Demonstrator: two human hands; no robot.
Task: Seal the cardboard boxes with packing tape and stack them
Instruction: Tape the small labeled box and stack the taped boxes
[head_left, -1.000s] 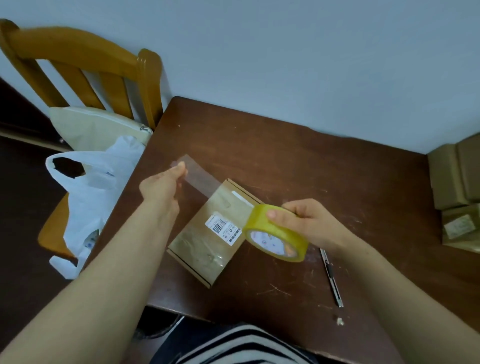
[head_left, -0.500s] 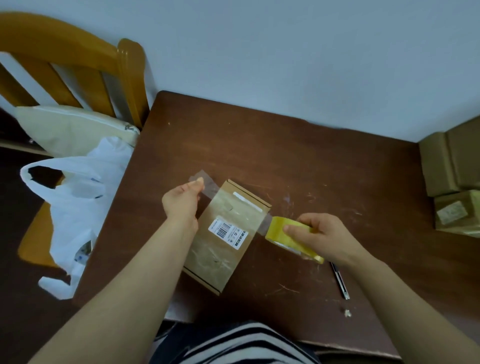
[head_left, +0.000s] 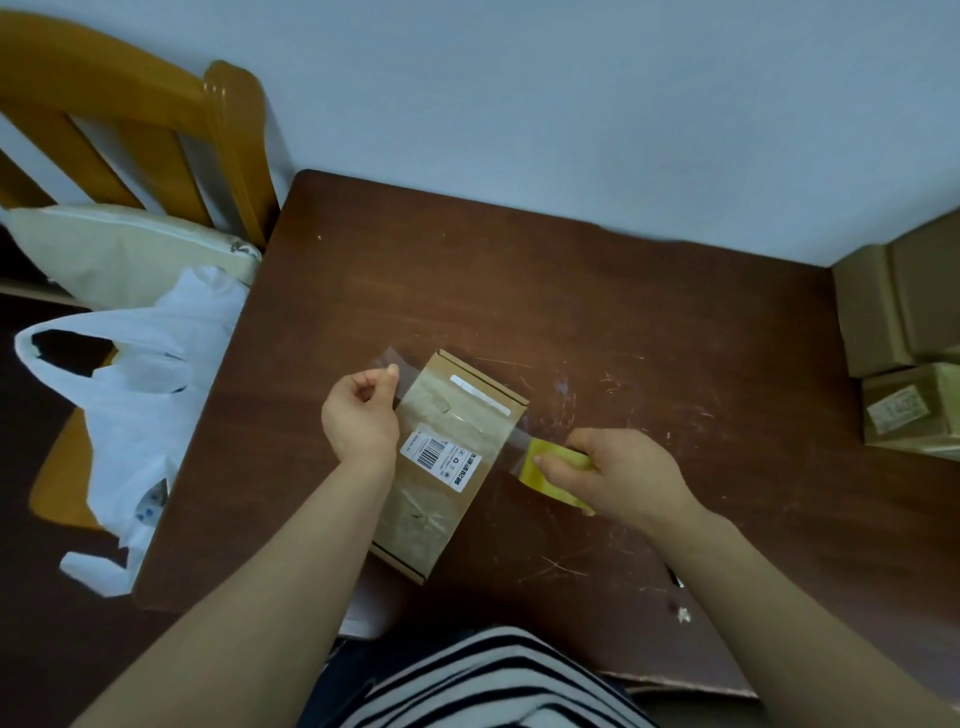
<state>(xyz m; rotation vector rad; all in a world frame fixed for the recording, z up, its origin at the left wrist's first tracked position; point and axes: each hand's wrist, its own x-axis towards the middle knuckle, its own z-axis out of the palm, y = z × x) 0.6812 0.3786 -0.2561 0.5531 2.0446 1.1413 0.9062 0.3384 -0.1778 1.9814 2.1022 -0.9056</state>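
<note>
Your left hand (head_left: 358, 415) pinches the free end of the clear tape strip (head_left: 467, 410) between thumb and forefinger just past the left edge of the cardboard box (head_left: 415, 525), with the other fingers curled into the palm. Your right hand (head_left: 618, 478) grips the yellow tape roll (head_left: 545, 467) just off the box's right edge. Your fingers cover most of the roll, so only a yellow wedge shows and its core is hidden. The hands are apart, with the box lying flat and at an angle between them on the brown table (head_left: 571, 291), toward its near left part. The strip runs across the far half of the box from one hand to the other. Because it is transparent, you cannot tell whether it already touches the cardboard or hangs just above it. A white barcode label (head_left: 441, 460) sits mid-box, its print too small to read, and your left forearm hides the box's near left corner. At the right edge of the view, a stack of brown boxes (head_left: 893, 312) is cut off by the frame. A dark tip (head_left: 675, 578) pokes out from under your right forearm, too little of it to identify, with a small white scrap (head_left: 683, 614) near it. Left of the table, a wooden chair (head_left: 228, 135) holds a cushion (head_left: 119, 249) and a white plastic bag (head_left: 145, 395).
</note>
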